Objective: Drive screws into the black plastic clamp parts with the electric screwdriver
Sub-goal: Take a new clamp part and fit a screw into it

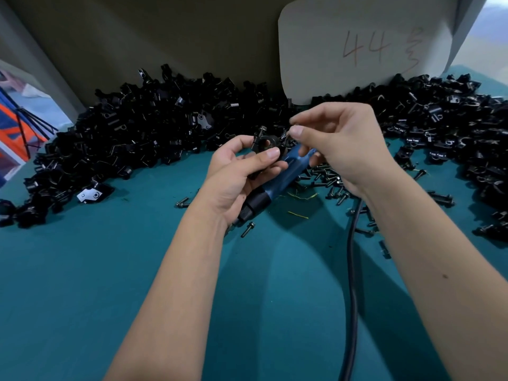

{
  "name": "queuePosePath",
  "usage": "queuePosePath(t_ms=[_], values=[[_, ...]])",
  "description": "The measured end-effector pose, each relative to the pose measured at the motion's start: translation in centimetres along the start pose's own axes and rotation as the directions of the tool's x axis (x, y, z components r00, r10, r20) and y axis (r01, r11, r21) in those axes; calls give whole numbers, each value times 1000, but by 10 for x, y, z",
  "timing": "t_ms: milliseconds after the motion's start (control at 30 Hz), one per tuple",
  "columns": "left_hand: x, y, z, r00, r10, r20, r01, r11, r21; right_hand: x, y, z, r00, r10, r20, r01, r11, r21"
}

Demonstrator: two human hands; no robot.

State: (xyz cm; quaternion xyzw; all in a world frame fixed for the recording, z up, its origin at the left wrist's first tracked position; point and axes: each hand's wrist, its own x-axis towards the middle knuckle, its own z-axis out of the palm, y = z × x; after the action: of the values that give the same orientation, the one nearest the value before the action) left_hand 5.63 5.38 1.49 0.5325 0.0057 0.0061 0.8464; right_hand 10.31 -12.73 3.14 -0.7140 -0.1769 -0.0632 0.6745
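Evidently we are gripping a black clamp part in our left hand, our right hand pinching something small beside it; the blue electric screwdriver is lying mid-bench beneath, and heaps of clamp parts are waiting along the far edge.

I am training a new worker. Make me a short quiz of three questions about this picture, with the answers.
1. True or false: the electric screwdriver lies on the table under the hands.
2. Which hand holds the black clamp part? A) left B) right
3. What small loose parts lie on the green table below the right hand?

Key
1. True; neither hand clearly grips it.
2. A, the left hand.
3. Screws.
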Motion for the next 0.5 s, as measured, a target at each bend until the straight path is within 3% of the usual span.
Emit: queuePosePath(t_ms=[500], values=[[-2, 0, -2, 1000, -27, 13, 27, 1000, -14, -1, 1, -3, 986, -12, 167, 30, 994, -103]])
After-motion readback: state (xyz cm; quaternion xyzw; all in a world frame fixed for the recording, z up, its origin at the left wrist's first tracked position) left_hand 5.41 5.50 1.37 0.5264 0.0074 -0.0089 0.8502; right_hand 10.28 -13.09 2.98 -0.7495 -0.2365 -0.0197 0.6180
